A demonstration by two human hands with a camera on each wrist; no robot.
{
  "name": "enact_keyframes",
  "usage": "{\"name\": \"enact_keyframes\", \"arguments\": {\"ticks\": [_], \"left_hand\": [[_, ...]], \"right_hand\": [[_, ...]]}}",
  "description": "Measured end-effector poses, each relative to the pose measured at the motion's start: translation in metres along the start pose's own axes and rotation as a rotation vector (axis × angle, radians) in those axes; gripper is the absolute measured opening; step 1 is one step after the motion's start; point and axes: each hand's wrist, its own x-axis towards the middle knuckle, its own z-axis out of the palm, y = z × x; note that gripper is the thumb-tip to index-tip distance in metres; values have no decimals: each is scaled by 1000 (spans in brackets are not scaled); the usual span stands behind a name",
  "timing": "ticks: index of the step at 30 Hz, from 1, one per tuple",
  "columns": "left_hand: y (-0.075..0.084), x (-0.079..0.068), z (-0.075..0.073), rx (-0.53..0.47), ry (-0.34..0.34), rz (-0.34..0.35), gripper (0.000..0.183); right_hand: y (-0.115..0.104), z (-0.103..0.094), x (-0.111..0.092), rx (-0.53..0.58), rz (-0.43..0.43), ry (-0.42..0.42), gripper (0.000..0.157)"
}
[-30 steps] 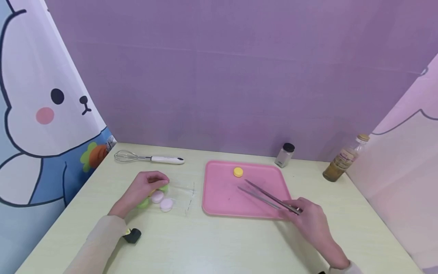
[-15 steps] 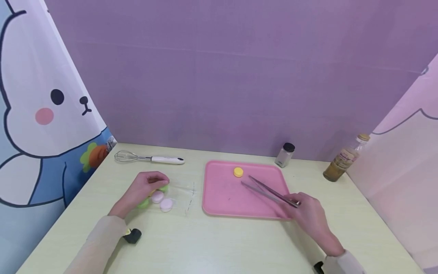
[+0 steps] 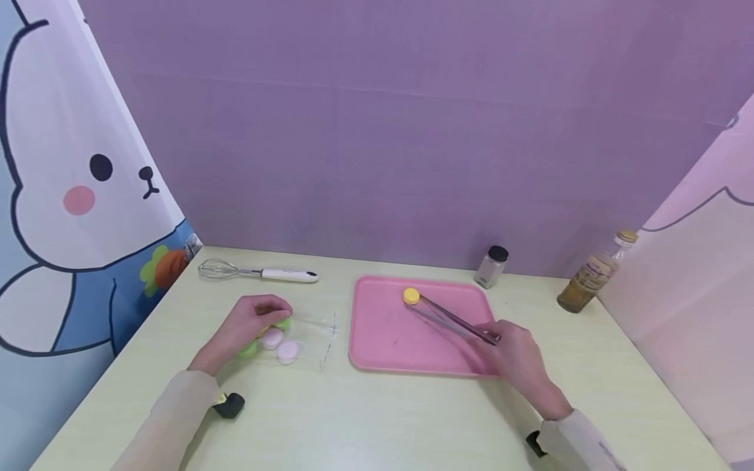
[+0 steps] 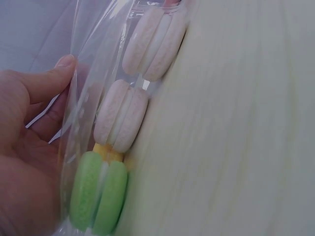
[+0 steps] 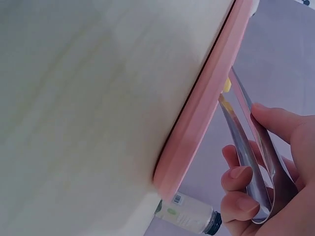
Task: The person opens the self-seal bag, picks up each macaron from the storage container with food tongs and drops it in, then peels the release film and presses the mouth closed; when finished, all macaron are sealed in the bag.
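Note:
My right hand (image 3: 518, 356) grips metal tongs (image 5: 241, 140), thumb on one arm and fingers curled round the other. The tong tips reach a yellow macaron (image 3: 411, 296) lying near the back of the pink tray (image 3: 377, 353), one tip at its right side and the other just below it. On the left, my left hand (image 3: 247, 324) pinches the edge of a clear plastic bag (image 4: 81, 113). Inside the bag are macarons: two pale pink ones (image 4: 120, 115), a green macaron (image 4: 98, 194) and a bit of yellow behind; the hand covers part of the bag in the head view.
A whisk (image 3: 285, 275) with a white handle lies at the back left. Behind the tray's right corner stands a small black-capped jar (image 3: 491, 268). A corked bottle (image 3: 589, 278) of brown liquid stands at the far right. A purple backdrop (image 3: 377, 131) rises behind the table.
My right hand has moved forward and left, bringing the tong tips, first pulled back a little, up to the yellow macaron. The left hand and the bag have stayed put.

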Motion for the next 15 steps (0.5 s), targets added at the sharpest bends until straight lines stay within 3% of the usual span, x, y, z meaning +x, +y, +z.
{"name": "enact_keyframes", "arguments": {"ticks": [9, 15], "left_hand": [[1, 0, 0, 11, 3, -3, 24], [-1, 0, 0, 20, 6, 3, 24]], "right_hand": [[-1, 7, 9, 12, -15, -16, 21], [-2, 10, 8, 17, -62, 16, 18]]}}
